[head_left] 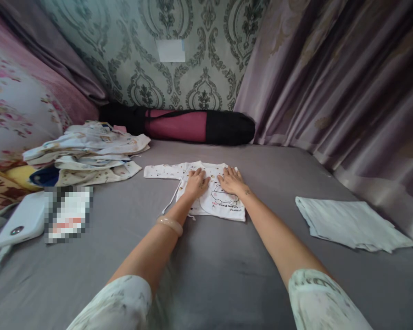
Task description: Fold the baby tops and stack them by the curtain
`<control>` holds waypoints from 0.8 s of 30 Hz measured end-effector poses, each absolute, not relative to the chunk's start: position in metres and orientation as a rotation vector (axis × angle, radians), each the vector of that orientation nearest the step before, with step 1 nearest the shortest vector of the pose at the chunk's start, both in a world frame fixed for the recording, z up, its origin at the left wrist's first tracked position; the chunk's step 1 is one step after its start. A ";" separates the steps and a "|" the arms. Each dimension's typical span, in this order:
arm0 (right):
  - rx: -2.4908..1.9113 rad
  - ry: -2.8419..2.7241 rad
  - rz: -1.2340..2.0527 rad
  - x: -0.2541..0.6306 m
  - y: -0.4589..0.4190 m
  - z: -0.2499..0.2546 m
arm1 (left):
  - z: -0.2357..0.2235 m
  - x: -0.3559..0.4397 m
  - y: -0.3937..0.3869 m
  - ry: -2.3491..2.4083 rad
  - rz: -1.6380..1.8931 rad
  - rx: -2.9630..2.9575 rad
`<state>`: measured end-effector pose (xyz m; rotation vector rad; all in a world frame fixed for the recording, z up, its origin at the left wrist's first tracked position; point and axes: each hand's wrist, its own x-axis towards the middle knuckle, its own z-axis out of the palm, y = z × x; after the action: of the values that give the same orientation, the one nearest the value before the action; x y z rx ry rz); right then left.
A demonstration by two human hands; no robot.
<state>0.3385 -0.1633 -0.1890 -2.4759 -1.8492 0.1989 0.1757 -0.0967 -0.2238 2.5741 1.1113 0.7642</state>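
Seemingly smoothing, the left hand (198, 184) and right hand (231, 181) press, fingers (200, 173) loosely spread and gripping nothing, on a white printed cloth baby top (211, 195) toward the grey-sheeted bed's (213, 270) far edge; I'd judge shifting its outstretched sleeve (163, 171) would need a pinched cuff (146, 172).

A maroon-and-black roll (177, 125) lies before the patterned wall (206, 55).

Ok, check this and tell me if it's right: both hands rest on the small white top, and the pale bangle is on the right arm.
Not quite: the head view shows the pale bangle on the left arm. The left hand and right hand do rest on the small white top.
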 end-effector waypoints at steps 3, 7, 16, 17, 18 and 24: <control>-2.459 -1.829 0.211 0.332 -0.152 -0.185 | -0.226 0.176 -0.095 1.123 0.776 2.560; -2.428 -1.721 0.225 0.318 -0.139 -0.189 | -0.228 0.178 -0.094 1.152 0.751 2.539; -2.471 -1.648 0.104 0.304 -0.137 -0.201 | -0.223 0.183 -0.092 1.194 0.668 2.571; -2.477 -1.655 0.116 0.305 -0.137 -0.200 | -0.221 0.183 -0.091 1.186 0.643 2.556; -2.487 -1.658 0.142 0.306 -0.136 -0.197 | -0.217 0.183 -0.090 1.167 0.615 2.533; -2.399 -1.746 0.099 0.295 -0.125 -0.185 | -0.191 0.152 -0.081 1.075 0.659 2.273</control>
<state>0.2953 -0.1248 -0.1847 -2.3992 -1.7459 0.0988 0.1520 -0.0812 -0.1912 2.2730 1.0746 0.6585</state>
